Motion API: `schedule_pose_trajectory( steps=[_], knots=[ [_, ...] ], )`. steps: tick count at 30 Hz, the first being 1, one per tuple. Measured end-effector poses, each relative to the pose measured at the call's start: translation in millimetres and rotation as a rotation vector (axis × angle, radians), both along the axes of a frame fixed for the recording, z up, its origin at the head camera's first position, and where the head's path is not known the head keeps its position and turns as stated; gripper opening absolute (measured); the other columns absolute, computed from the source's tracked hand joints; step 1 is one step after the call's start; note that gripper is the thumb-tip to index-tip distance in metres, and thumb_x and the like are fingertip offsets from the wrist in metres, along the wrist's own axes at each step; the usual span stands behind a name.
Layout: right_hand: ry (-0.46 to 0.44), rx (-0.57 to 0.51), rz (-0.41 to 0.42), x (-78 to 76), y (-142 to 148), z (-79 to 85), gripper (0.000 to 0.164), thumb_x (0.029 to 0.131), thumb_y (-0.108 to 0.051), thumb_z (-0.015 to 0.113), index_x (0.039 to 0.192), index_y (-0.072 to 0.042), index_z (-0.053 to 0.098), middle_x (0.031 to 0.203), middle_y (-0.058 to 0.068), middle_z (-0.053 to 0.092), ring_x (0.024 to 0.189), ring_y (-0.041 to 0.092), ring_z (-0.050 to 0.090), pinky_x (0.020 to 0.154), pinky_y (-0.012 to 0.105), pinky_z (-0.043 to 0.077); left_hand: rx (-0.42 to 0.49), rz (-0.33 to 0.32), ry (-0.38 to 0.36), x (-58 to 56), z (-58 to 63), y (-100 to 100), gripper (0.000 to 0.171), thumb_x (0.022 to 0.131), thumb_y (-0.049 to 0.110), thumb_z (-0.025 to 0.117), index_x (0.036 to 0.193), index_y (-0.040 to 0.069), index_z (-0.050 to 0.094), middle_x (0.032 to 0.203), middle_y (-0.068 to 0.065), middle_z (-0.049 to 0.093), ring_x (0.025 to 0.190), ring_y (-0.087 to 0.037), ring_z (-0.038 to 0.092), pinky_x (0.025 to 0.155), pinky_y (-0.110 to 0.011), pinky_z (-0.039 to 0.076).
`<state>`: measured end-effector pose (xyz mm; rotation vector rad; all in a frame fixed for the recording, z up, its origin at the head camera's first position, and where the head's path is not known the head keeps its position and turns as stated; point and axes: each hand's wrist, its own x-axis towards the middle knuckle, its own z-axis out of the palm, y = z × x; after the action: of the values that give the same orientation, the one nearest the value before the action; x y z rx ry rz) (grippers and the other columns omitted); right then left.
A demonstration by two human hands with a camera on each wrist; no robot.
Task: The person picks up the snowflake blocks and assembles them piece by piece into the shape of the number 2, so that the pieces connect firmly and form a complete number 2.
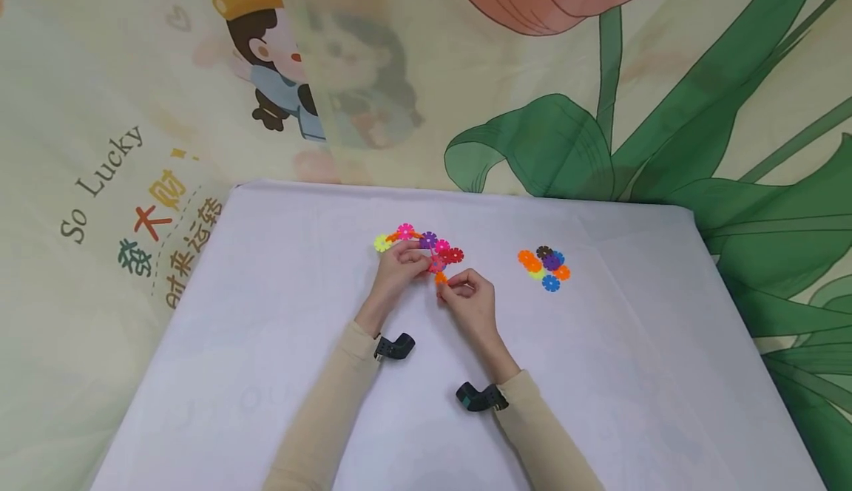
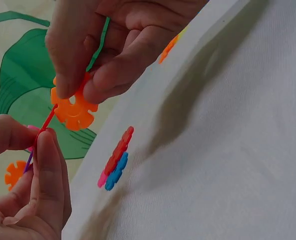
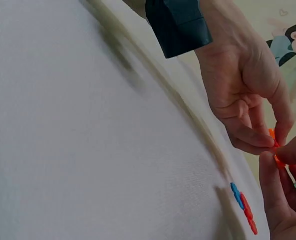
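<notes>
My left hand [image 1: 399,265] pinches a red notched plastic disc [image 2: 50,118], seen edge-on in the left wrist view, with a purple disc [image 2: 29,161] just below it. Between the thumb and fingers of my right hand [image 1: 474,295] is an orange notched disc [image 2: 74,117]. Its rim meets the red disc's edge. A thin green strip [image 2: 100,45] shows among the right hand's fingers. Yellow [image 1: 382,243], pink [image 1: 405,231] and purple [image 1: 428,239] discs curve beyond the left hand, which partly hides them. Red discs [image 1: 455,255] lie on the table just past the hands, beside a blue one [image 2: 117,171].
A loose pile of orange, blue, purple, brown and yellow discs [image 1: 551,260] lies to the right on the white-covered table [image 1: 639,343]. Behind the table's far edge hangs a printed backdrop [image 1: 413,158]. Each wrist carries a small black camera [image 1: 396,347].
</notes>
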<state>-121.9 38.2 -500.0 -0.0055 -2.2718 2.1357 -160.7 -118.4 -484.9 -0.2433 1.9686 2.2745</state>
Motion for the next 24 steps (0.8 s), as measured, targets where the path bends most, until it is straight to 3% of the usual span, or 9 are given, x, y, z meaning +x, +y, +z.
schedule_pose_trajectory(
  steps=[8,16,24],
  knots=[
    [0.07,-0.036,-0.057,5.6,-8,-5.5,0.013,0.085,0.002,0.072,0.09,0.007,0.062,0.083,0.02,0.068,0.066,0.018,0.069,0.067,0.023,0.057,-0.034,0.026,0.028,2.2,0.1,3,0.019,0.088,-0.005,0.068,0.106,-0.01,0.067,0.083,-0.005,0.069,0.071,-0.01,0.064,0.075,-0.031,0.058],
    [0.088,-0.051,-0.111,9.5,-11,-8.6,0.017,0.086,0.003,0.072,0.094,0.013,0.061,0.089,0.026,0.066,0.073,0.032,0.07,0.068,0.02,0.056,-0.036,0.058,0.041,3.7,-1.6,5,0.016,0.086,-0.005,0.07,0.101,-0.011,0.068,0.084,-0.01,0.071,0.069,-0.01,0.065,0.072,-0.031,0.059],
    [0.155,-0.026,-0.117,20.8,-14,21.8,0.014,0.085,0.01,0.069,0.091,0.017,0.059,0.088,0.028,0.064,0.074,0.039,0.069,0.068,0.021,0.056,-0.073,0.046,0.045,3.7,-3.8,10,0.019,0.086,0.0,0.073,0.103,-0.008,0.07,0.088,-0.011,0.072,0.073,-0.011,0.066,0.073,-0.028,0.058]
  ],
)
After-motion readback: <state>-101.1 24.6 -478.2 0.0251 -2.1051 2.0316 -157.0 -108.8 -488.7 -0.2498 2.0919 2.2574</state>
